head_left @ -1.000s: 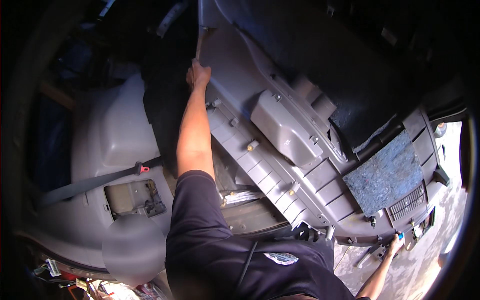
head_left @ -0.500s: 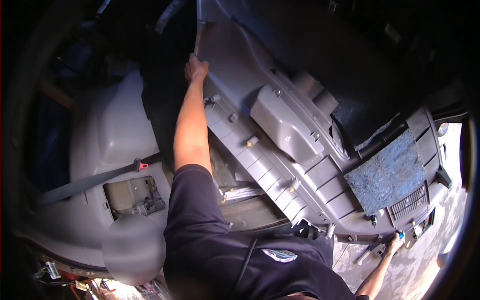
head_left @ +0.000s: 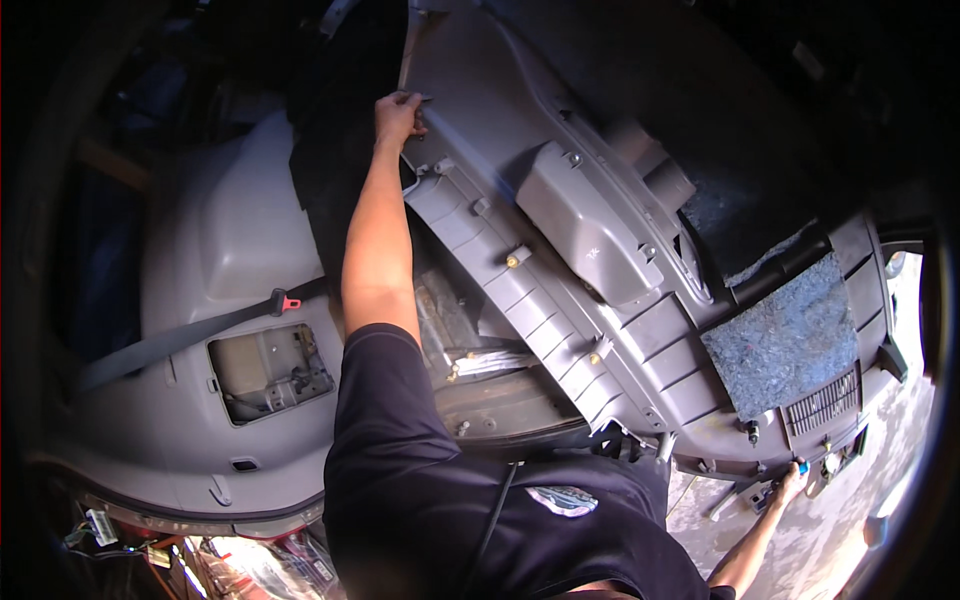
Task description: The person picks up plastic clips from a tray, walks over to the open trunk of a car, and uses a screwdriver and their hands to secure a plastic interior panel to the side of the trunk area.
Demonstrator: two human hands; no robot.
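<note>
A large grey plastic car trim panel [head_left: 575, 345] slants across the middle, its ribbed, clip-studded back toward me. My left hand [head_left: 400, 118], arm stretched out, is closed round the panel's upper left edge. At the lower right, my right hand [head_left: 793, 480] is closed at the panel's bottom edge, by a small blue piece [head_left: 803, 468]; its fingers are partly hidden. A blue-grey felt pad [head_left: 785, 335] covers part of the panel beside a slotted vent [head_left: 822, 405]. A boxy raised cover [head_left: 590, 225] stands out from its middle.
Left of me is a fixed grey trim panel [head_left: 290, 455] with a rectangular opening [head_left: 270, 375]. A seat belt with a red buckle [head_left: 288, 301] crosses it. Loose wiring connectors [head_left: 102, 527] hang at the lower left. Behind the held panel shows a metal sill [head_left: 500, 405].
The held panel has shifted slightly to the right. My left hand has moved a little farther up, with its fingers now over the panel's edge. My right hand has barely moved.
</note>
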